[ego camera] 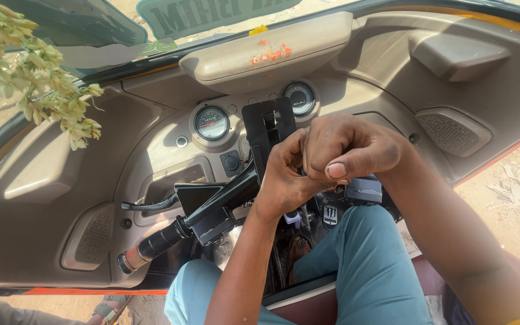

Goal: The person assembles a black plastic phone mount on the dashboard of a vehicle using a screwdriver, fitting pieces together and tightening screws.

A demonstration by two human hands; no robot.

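My two hands meet over the middle of a black handlebar point(212, 210) inside a small three-wheeled vehicle. My right hand point(350, 147) is a closed fist, thumb in front, pressed against my left hand point(284, 177). The left hand's fingers curl beside the foot of an upright black bracket point(268, 129) fixed on the bar. Whatever sits between the hands is hidden. My knees in teal trousers point(362, 265) are below.
A beige dashboard point(170, 90) carries two round gauges point(211, 123) point(300, 98) and speaker grilles. The left handlebar grip point(151, 245) points down-left. A dried flower sprig point(43, 78) hangs top left. Another person's sandalled foot point(106, 310) shows at the bottom left. Sandy ground point(519, 198) lies right.
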